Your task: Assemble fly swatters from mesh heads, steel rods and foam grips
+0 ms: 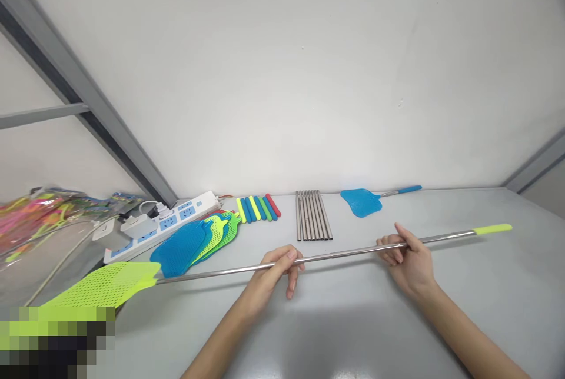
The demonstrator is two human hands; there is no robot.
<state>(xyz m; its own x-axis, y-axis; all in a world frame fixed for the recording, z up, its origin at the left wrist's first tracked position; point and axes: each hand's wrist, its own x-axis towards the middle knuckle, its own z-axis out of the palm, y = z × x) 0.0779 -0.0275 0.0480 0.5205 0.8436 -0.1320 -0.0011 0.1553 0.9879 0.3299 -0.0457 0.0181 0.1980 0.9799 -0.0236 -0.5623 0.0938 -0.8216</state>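
Observation:
A long fly swatter (339, 255) with a yellow-green mesh head, an extended metal rod and a yellow-green grip lies across both my hands above the table. My left hand (276, 273) pinches the rod near its middle, thumb on top. Farther along, toward the grip at the right, my right hand (408, 258) holds the rod between thumb and fingers. The swatter's head points left, and its lower left corner is hidden by a pixelated patch. Beyond my hands lie a row of metal telescopic rods (313, 215) and a blue fly swatter (362, 202) with its rod collapsed.
Several loose swatter heads (180, 246) in blue, yellow and green overlap at the left. Coloured grips (258, 208) lie in a row behind them. A white power strip (176, 220) with plugs and cables sits beside plastic-bagged items (44, 220). A wall rises behind the grey table (485, 296).

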